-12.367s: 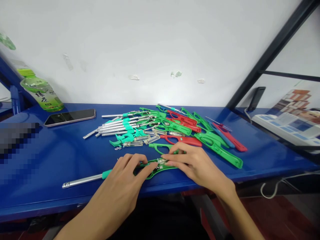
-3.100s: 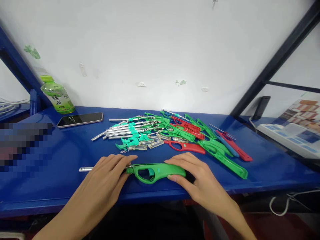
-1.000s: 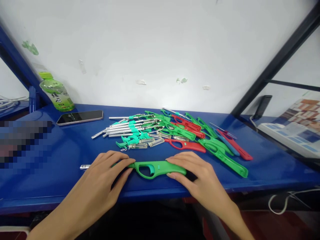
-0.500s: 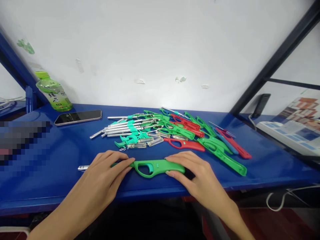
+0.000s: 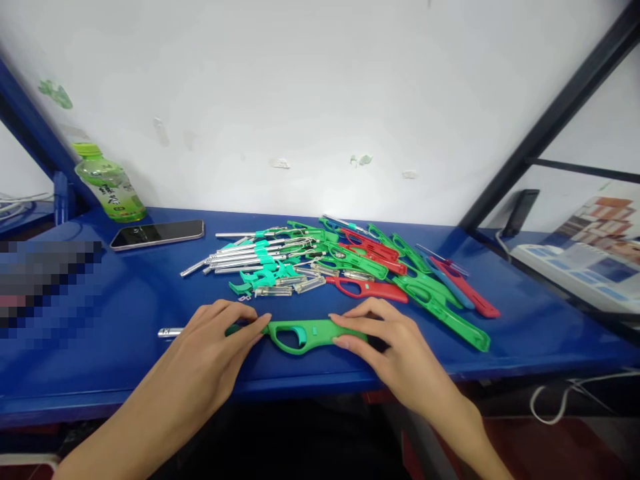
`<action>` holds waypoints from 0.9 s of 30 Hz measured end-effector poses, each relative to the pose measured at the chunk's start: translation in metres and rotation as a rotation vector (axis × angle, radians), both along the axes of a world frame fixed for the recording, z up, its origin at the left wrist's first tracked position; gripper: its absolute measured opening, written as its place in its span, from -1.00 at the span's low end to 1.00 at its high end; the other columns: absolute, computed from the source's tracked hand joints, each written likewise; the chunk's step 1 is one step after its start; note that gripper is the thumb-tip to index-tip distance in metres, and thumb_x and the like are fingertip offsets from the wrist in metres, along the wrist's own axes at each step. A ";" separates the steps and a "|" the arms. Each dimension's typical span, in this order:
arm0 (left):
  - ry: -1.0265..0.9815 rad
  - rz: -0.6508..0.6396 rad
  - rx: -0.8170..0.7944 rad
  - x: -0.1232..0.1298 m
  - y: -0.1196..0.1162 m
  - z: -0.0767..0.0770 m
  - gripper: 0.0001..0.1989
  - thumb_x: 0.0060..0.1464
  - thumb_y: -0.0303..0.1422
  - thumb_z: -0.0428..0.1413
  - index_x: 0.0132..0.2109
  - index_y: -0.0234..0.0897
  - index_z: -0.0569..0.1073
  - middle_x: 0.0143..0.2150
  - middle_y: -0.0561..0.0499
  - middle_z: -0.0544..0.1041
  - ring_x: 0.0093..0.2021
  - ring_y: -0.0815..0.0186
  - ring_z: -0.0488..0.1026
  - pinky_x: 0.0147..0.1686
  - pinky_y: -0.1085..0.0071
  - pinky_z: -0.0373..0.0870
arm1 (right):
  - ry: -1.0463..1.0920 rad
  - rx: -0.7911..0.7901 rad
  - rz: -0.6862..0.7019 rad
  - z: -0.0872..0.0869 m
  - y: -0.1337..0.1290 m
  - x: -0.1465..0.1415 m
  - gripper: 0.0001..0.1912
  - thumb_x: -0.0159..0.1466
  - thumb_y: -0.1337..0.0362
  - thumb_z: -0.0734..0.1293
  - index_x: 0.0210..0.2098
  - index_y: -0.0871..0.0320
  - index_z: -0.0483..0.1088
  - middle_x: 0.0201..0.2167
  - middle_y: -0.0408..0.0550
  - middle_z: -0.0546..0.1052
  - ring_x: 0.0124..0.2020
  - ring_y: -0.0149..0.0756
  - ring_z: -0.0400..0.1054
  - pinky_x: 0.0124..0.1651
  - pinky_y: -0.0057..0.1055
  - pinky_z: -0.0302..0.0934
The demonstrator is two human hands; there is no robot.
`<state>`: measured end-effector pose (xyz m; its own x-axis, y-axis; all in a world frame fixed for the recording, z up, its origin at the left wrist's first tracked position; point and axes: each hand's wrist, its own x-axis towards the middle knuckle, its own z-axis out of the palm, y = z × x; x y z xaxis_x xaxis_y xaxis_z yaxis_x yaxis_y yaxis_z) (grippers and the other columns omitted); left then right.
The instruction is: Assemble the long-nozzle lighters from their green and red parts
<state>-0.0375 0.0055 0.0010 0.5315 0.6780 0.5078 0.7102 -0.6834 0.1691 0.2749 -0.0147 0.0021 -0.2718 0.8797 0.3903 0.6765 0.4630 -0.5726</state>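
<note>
A green long-nosed lighter (image 5: 320, 332) with a teal trigger lies sideways near the table's front edge, its metal tube pointing left. My left hand (image 5: 215, 347) pinches its neck where tube and handle meet, covering part of the tube. At the other end, my right hand (image 5: 395, 347) grips the handle's tip between thumb and fingers. Just beyond them are a red lighter body (image 5: 370, 289), small clear fuel tanks (image 5: 275, 291), teal triggers (image 5: 245, 283) and a stack of metal tubes (image 5: 240, 257). Green handle shells (image 5: 445, 310) lie to the right.
On the blue table (image 5: 125, 300), a phone (image 5: 157, 233) and a green-capped bottle (image 5: 110, 183) stand at the back left. A blurred dark object (image 5: 45, 280) is at the left edge. Behind rises a white wall (image 5: 300, 100); a black frame post (image 5: 545, 120) slants at right.
Both hands keep their hold on the green lighter. My right hand's fingers have shifted slightly on the handle's end; the parts on the table look unmoved.
</note>
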 end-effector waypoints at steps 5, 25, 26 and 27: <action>0.067 0.130 0.052 -0.019 -0.005 0.001 -0.55 0.48 -0.10 0.05 0.36 -0.10 0.52 0.20 -0.15 0.59 0.17 -0.09 0.50 0.11 0.01 0.45 | 0.030 -0.017 0.009 -0.004 0.003 0.002 -0.73 0.45 0.07 0.48 0.11 -0.16 0.68 -0.02 -0.03 0.64 -0.01 -0.06 0.58 0.07 -0.15 0.49; 0.052 0.095 0.098 -0.021 -0.009 0.013 -0.59 0.56 -0.05 -0.06 0.17 -0.10 0.59 0.05 -0.04 0.70 0.02 0.06 0.62 0.09 0.13 0.42 | -0.041 -0.126 0.084 0.006 -0.004 -0.001 -0.68 0.53 0.11 0.39 0.24 -0.16 0.52 0.10 -0.07 0.57 0.13 -0.08 0.47 0.19 -0.15 0.36; 0.059 0.125 0.120 -0.025 -0.010 0.013 -0.59 0.53 -0.01 -0.02 0.20 -0.09 0.57 0.08 -0.05 0.69 0.06 0.02 0.60 0.12 0.09 0.40 | -0.045 -0.129 0.082 0.006 -0.004 -0.001 -0.69 0.53 0.12 0.39 0.24 -0.15 0.53 0.10 -0.06 0.57 0.13 -0.08 0.47 0.20 -0.15 0.35; 0.076 0.138 0.124 -0.029 -0.011 0.013 -0.59 0.51 0.01 0.01 0.20 -0.07 0.57 0.10 -0.04 0.68 0.07 0.01 0.60 0.13 0.08 0.38 | -0.048 -0.132 0.080 0.007 -0.004 -0.002 -0.70 0.53 0.13 0.39 0.23 -0.13 0.53 0.10 -0.06 0.57 0.14 -0.09 0.47 0.21 -0.16 0.35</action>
<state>-0.0662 -0.0054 0.0135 0.4774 0.6821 0.5539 0.8063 -0.5906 0.0324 0.2733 -0.0184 0.0086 -0.3587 0.8971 0.2578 0.6682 0.4397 -0.6001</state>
